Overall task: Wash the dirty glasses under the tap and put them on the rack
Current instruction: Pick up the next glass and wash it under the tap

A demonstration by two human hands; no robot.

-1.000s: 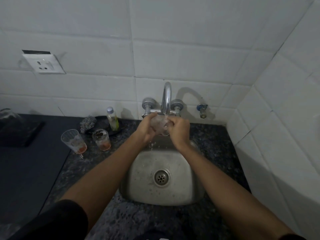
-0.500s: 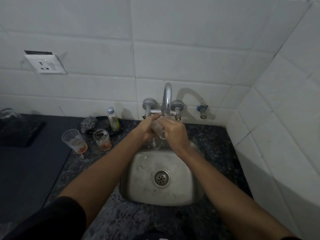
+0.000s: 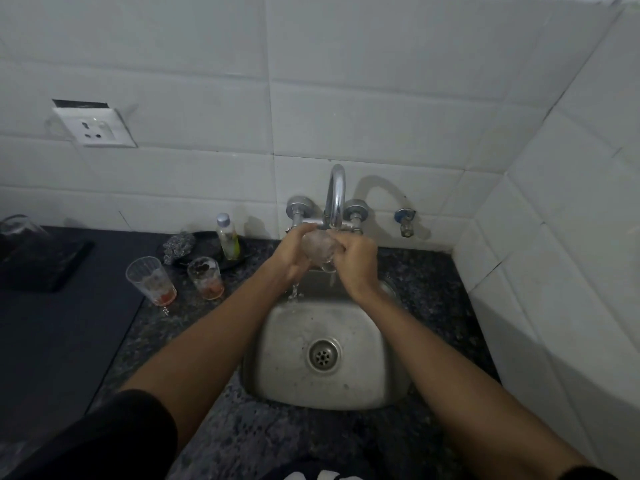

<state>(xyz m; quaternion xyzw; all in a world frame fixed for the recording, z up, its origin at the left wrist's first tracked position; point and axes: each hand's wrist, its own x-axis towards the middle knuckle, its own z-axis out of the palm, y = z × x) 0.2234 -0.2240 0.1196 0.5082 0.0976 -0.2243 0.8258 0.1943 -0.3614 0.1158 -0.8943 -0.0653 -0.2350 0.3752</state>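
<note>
At the far left edge, an upturned clear glass is seen on a dark tray that lies on the dark counter. On the white tiled wall above, a white socket plate is mounted; no lettering can be made out on it. Further right, two dirty glasses are stood upright on the speckled stone worktop: the larger glass is marked by reddish dregs at its base, and just beside it a smaller glass is likewise stained red at the bottom. Behind them a dark dish is set against the wall, on which a steel scourer and a small clear bottle of yellowish liquid with a pale cap are placed; no label can be read on the bottle.

Over the back of the steel sink, a clear glass is held directly under the spout of the chrome tap. The glass is gripped from the left by the left hand, whose fingers are curled round it, and it is clasped from the right by the right hand, whose fingers are also wrapped about it. Water is seen falling from below the hands into the basin, whose round drain is visible. To the right of the tap, a small valve with a blue handle is fixed to the wall. No brand or writing is legible anywhere.
</note>
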